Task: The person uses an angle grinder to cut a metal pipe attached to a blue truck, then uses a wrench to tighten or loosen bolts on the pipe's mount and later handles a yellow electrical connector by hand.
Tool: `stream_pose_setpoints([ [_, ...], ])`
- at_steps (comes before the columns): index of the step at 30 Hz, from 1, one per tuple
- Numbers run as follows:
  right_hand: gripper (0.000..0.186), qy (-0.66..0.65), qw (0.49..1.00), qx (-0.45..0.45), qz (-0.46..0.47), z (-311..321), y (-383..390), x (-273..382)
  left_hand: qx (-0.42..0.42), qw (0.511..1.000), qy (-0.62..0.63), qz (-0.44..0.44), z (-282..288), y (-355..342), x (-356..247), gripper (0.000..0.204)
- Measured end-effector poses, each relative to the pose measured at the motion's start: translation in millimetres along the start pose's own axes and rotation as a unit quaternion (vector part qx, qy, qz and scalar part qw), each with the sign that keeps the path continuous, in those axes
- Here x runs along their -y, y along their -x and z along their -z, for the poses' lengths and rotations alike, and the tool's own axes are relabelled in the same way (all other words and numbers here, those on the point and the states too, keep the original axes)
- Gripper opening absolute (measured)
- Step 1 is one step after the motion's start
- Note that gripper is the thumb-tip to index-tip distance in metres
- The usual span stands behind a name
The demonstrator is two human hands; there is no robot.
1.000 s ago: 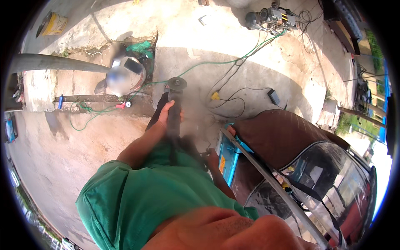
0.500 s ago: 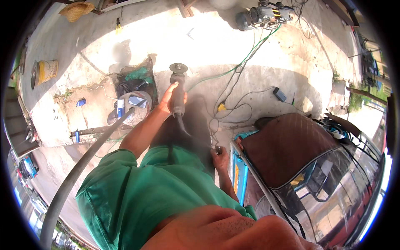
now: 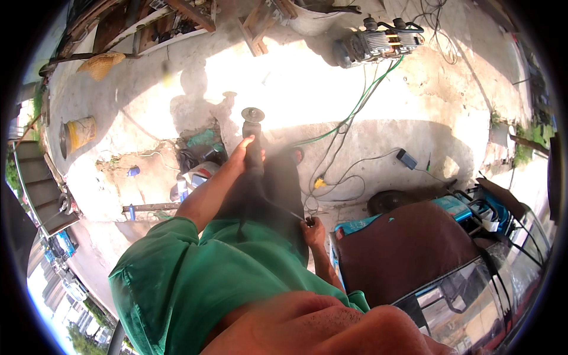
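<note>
My left hand (image 3: 241,155) is wrapped round the body of an angle grinder (image 3: 252,145), held upright before my dark trousers. A round disc (image 3: 252,115) sits at its far end. From the near end, a cord (image 3: 278,202) sags across to my right hand (image 3: 315,234). That hand is closed on a dark end of the cord beside the vehicle; whether it is a plug I cannot make out. Left of my left forearm, a blue-and-white can (image 3: 182,188) stands partly hidden by the arm.
A vehicle with a brown cover (image 3: 402,248) stands close on my right. Ahead are a compressor-like machine (image 3: 384,44), green hose (image 3: 355,112), tangled cords with a yellow connector (image 3: 320,183) and a black box (image 3: 406,158). A yellow bucket (image 3: 81,134) lies left, a straw hat (image 3: 102,65) beyond.
The view has tilted, so the ground things sit lower and more of the far wooden structures shows. The long pole at left has mostly left the view. Both hands keep their holds.
</note>
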State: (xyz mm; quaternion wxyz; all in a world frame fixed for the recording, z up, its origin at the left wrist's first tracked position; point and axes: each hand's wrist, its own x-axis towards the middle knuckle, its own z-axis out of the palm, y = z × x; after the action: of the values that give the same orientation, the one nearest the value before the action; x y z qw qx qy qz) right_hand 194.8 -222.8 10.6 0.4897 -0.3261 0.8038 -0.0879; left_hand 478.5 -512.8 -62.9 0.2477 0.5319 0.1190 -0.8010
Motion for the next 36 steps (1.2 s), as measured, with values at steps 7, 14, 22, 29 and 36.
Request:
stream_pose_setpoints([
  [7, 0.029, 0.001, 1.000, 0.008, -0.025, -13, -24, -10, 0.022, 0.999, -0.045, -0.003, -36, -103, -64, 0.044],
  [14, 0.022, -0.007, 0.996, -0.013, -0.083, -73, -52, -23, -0.008, 0.991, -0.137, -0.007, -36, -282, -145, 0.041],
  [22, 0.022, -0.144, 0.971, -0.038, -0.190, -69, -165, 84, -0.053, 0.947, -0.305, -0.081, -49, -426, -227, 0.058],
  [29, 0.018, -0.295, 0.952, -0.086, -0.009, -40, -209, 207, -0.047, 0.924, -0.379, -0.028, -35, -507, -312, 0.054],
  [36, 0.037, -0.336, 0.941, 0.033, 0.036, -33, -219, 276, -0.081, 0.931, -0.354, -0.014, -32, -481, -289, 0.048],
])
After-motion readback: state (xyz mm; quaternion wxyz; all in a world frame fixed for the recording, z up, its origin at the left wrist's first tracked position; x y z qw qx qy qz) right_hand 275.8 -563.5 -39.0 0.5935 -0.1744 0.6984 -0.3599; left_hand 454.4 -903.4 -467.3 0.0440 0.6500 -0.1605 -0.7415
